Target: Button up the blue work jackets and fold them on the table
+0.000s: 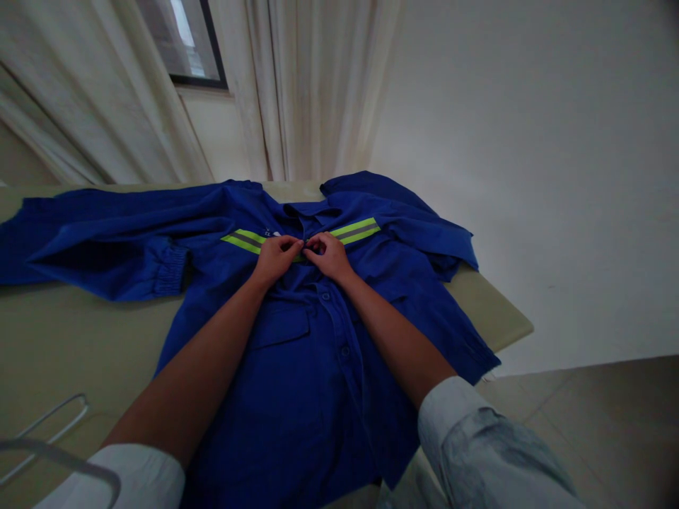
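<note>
A blue work jacket (286, 396) with yellow-green and grey reflective bands lies face up, its collar away from me. My left hand (276, 256) and my right hand (329, 256) meet at the front opening, level with the chest band. Both sets of fingers are pinched on the jacket's front edges; any button between them is hidden. Below them a button (325, 296) and a lower button (345, 350) show on the placket. A pocket flap (280, 329) lies under my left forearm.
The jacket rests on a pale table (47, 339), whose right corner juts out. White wire hangers (58, 452) lie at the lower left. Beyond the table hang cream curtains (318, 85) beside a window (185, 42); a white wall (530, 177) stands at right.
</note>
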A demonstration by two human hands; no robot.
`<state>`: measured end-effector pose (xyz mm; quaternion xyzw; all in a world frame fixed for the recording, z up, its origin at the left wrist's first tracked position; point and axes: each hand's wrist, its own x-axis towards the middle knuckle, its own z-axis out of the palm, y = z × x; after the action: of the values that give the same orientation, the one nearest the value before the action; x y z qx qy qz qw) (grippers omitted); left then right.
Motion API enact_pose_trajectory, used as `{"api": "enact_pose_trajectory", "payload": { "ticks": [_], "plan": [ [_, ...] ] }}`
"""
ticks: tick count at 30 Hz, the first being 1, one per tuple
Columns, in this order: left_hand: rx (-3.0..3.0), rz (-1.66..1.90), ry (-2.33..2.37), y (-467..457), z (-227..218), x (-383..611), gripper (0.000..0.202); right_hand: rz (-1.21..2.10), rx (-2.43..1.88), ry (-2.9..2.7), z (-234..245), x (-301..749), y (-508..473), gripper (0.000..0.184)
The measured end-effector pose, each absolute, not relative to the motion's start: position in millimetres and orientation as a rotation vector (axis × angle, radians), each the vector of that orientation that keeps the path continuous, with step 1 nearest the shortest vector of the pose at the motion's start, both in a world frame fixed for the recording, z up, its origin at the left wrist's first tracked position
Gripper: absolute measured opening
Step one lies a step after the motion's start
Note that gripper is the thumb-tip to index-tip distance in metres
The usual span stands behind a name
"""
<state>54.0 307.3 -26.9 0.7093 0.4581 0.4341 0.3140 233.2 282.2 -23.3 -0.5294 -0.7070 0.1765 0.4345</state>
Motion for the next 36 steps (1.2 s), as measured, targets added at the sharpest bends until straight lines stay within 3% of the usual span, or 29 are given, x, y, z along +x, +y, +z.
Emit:
{"api": "enact_pose_trajectory", "payload": {
  "ticks": [18, 36],
  "plan": [
    [2.135, 1.122, 1.374, 311, -34, 61, 0.027, 0.365, -1.31, -1.87, -24, 232, 279, 0.012],
    [1.989, 1.063, 1.353, 314, -38, 59, 0.027, 0.357, -1.366, -1.87, -25, 231, 280, 0.01]
  ]
}}
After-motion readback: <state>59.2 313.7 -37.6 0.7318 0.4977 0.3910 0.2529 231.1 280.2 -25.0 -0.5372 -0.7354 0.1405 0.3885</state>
